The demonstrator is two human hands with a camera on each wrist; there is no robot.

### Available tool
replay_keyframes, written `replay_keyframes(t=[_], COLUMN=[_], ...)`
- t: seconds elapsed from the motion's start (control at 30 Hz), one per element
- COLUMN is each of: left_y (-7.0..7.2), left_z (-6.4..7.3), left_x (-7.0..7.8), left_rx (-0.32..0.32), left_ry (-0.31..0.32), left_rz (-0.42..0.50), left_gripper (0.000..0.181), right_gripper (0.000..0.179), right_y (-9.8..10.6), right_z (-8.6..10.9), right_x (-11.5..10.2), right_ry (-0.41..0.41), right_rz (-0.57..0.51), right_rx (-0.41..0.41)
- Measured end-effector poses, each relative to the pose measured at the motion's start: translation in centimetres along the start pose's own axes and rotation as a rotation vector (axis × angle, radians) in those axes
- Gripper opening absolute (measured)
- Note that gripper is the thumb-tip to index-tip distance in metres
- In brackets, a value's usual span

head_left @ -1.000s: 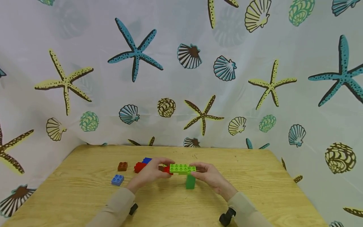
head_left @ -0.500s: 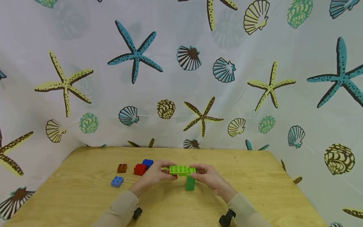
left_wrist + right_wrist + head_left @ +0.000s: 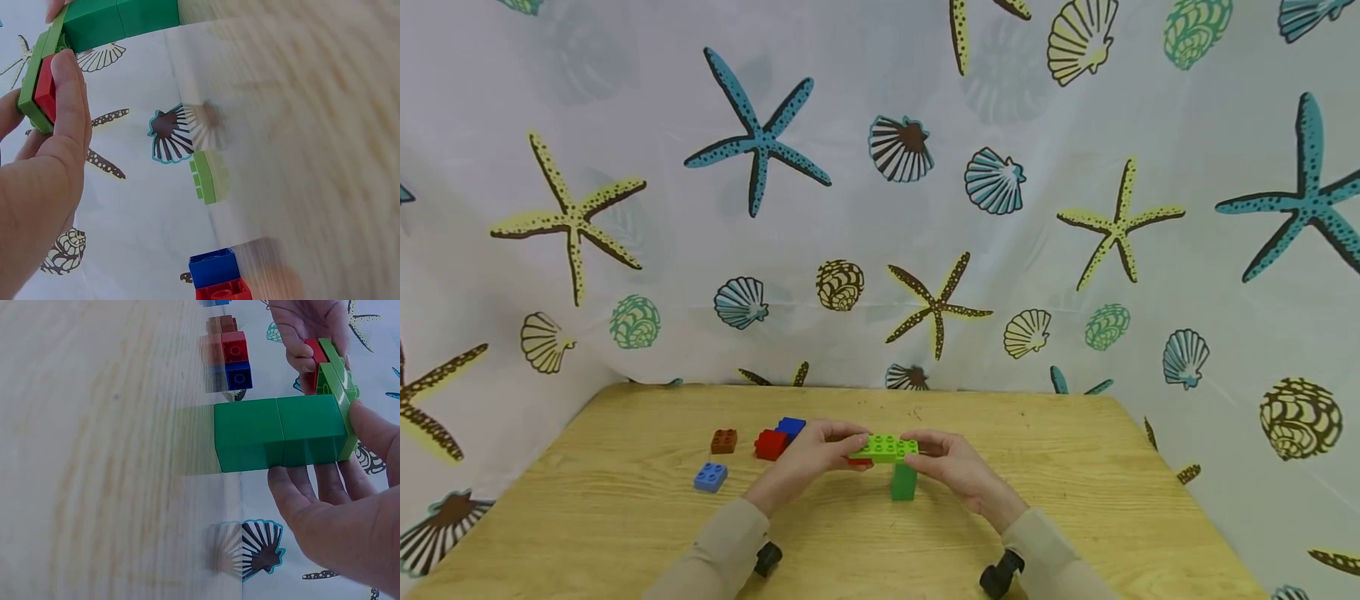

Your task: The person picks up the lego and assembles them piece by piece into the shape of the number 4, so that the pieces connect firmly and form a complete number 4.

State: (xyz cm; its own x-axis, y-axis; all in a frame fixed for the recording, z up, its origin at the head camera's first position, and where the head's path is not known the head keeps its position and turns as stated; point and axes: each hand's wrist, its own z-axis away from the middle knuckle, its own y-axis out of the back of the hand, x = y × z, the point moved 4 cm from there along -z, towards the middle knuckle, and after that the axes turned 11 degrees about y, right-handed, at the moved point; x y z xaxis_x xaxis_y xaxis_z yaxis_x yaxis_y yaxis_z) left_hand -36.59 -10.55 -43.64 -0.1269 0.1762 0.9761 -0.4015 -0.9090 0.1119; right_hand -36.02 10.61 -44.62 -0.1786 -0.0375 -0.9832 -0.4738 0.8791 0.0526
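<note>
A long lime green toy brick [image 3: 883, 447] reaches leftward from the top of a tower of two dark green blocks [image 3: 250, 434], which stands on the table. Against the underside of its left end sits a red brick [image 3: 45, 89]. My left hand [image 3: 812, 460] pinches that end, thumb over the lime studs and fingers flat beneath the red brick. My right hand [image 3: 962, 471] grips the tower's top, where a lime piece [image 3: 345, 415] caps the green blocks; its thumb lies at the lime edge and its fingers along the tower's far side.
To the left on the wooden table [image 3: 625, 517] lie a brown brick [image 3: 724, 441], a light blue brick [image 3: 711, 477], a red brick [image 3: 771, 445] and a dark blue brick [image 3: 791, 427]. Another lime brick [image 3: 204, 178] shows in the left wrist view. A patterned curtain [image 3: 880, 225] hangs behind.
My left hand has shifted right, bringing the red brick from the lime brick's left end to under it. Its thumb has come over the lime studs. My right hand keeps its place.
</note>
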Motion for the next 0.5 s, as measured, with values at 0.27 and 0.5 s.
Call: replay_keyframes(t=[0.27, 0.5], left_y=[-0.01, -0.20], left_z=[-0.17, -0.13], left_x=[0.17, 0.25], left_rx=[0.048, 0.052], left_ry=[0.004, -0.003], left_rz=[0.013, 0.036], left_gripper=[0.033, 0.039], right_gripper=[0.048, 0.050], right_y=[0.11, 0.31], right_z=[-0.05, -0.19], right_x=[0.04, 0.32], right_ry=[0.004, -0.003], right_rz=[0.016, 0.029], right_rx=[0.010, 0.012])
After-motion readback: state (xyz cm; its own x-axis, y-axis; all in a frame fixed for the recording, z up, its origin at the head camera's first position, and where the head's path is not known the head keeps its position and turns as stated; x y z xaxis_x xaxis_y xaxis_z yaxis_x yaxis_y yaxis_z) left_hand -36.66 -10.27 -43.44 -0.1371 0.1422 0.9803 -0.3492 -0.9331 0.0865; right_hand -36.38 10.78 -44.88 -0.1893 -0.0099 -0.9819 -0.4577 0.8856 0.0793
